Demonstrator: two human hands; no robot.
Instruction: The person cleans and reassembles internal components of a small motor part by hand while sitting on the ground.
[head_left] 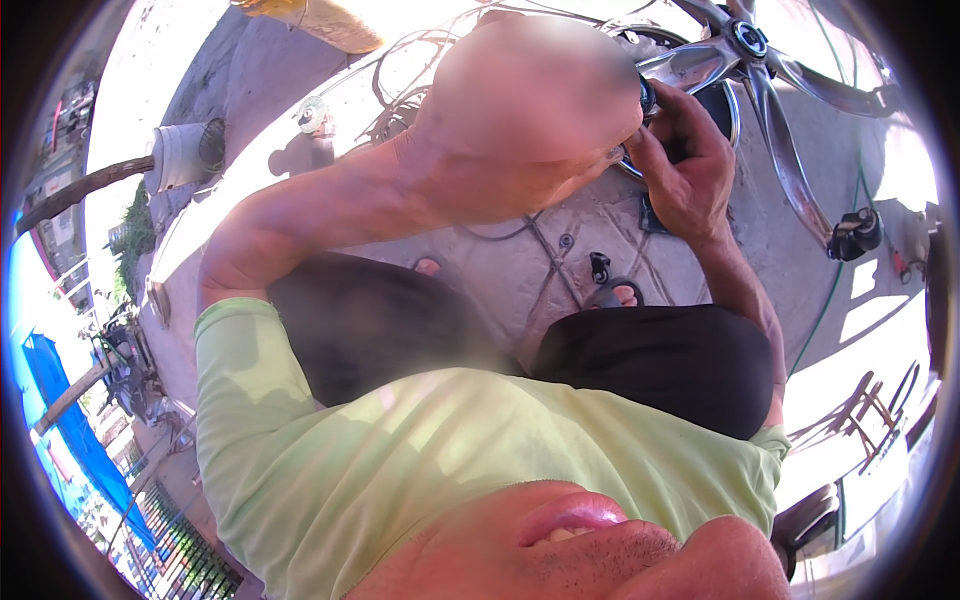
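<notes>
My left hand point(535, 95) reaches in from the left at the top middle; a blur covers it, so its fingers and anything in them are hidden. Close beside it, my right hand point(685, 170) is closed, thumb and fingers pinching a small dark shiny part point(648, 97) that is mostly hidden. Beyond the right hand lies a chrome five-armed chair base point(750, 45), its hub facing up. A black caster point(855, 236) sits at the end of its nearest arm. Behind my right hand shows part of a dark round thing with a shiny rim point(736, 115).
On the floor between my feet are a small black piece point(600, 266) and a small ring point(567, 241). Tangled wire point(400, 115) lies beyond my left forearm. A glass jar point(313, 113), a white bucket point(185, 155) and a yellowish container point(325, 22) stand to the left.
</notes>
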